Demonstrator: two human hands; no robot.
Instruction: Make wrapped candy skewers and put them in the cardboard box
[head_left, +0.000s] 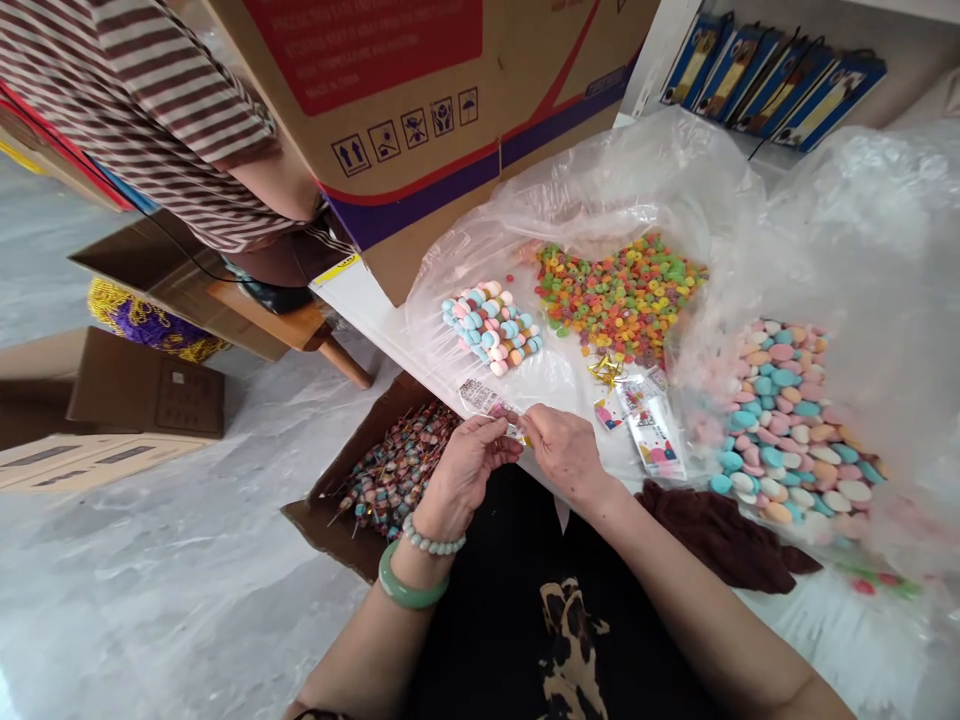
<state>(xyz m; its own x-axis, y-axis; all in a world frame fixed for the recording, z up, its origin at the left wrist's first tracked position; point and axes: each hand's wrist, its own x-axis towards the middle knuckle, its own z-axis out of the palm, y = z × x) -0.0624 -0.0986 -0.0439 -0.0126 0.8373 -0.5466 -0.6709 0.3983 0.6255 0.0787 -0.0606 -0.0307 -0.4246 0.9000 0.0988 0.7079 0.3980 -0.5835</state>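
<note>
My left hand (pixel 471 458) and my right hand (pixel 564 448) are close together at the near edge of the white table. Their fingertips pinch a small printed label (pixel 482 398), whose whitish end sticks out up and to the left. The part between the fingers is mostly covered. Just past the hands lies a cluster of pink, blue, white and orange candies (pixel 491 325). To the right of my right hand are a stack of printed labels (pixel 656 432) and some gold twist ties (pixel 604 370).
Ring-shaped candies (pixel 615 300) and a pile of pastel candies (pixel 795 420) lie on clear plastic sheeting (pixel 705 170). A brown cloth (pixel 724 535) is at the near edge. Below left, an open carton (pixel 319 515) holds many candy sticks. A large box (pixel 450 100) and a person in stripes (pixel 157 90) are behind.
</note>
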